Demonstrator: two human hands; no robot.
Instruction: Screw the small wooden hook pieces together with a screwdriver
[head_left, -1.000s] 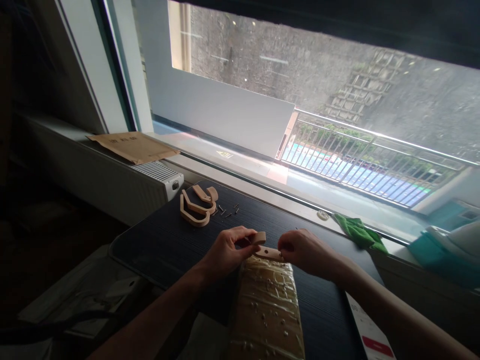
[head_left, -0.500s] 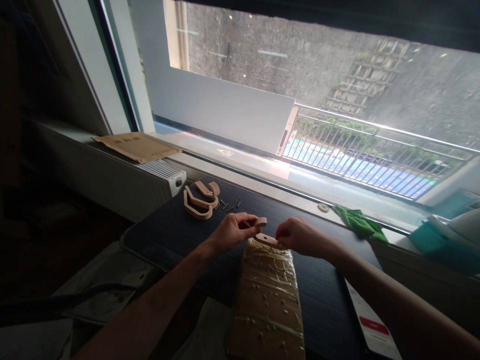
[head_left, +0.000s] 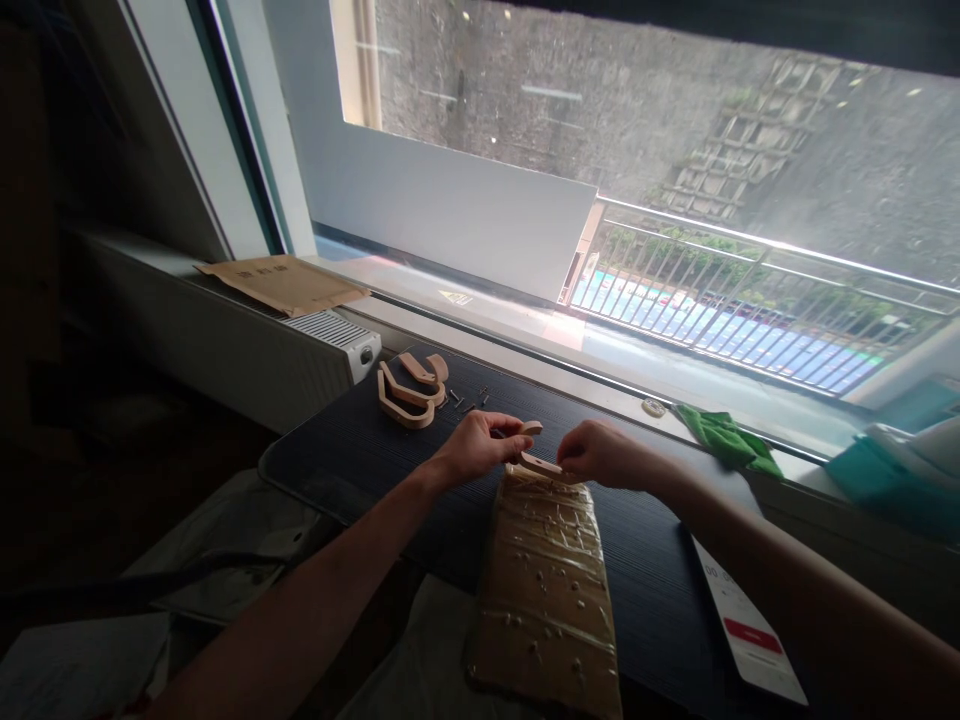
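My left hand [head_left: 480, 448] is closed on a small curved wooden piece [head_left: 530, 429] held over the dark table [head_left: 345, 470]. My right hand [head_left: 600, 457] pinches a second flat wooden piece with a hole [head_left: 541, 465], and the two pieces meet between my hands. Just below them lies a tan board wrapped in clear tape [head_left: 544, 580]. Further left on the table sit several more curved wooden parts [head_left: 409, 390] with small dark screws [head_left: 466, 404] beside them.
A white radiator [head_left: 330, 345] with a brown cardboard sheet [head_left: 281, 283] on it stands at the left. A green cloth [head_left: 724, 440] and a small round object [head_left: 653, 407] lie on the window sill. A white card with a red mark [head_left: 750, 625] lies at the right.
The view has tilted and shifted, so the hands appear higher and further away. Both hands keep hold of the two wooden pieces, held close together.
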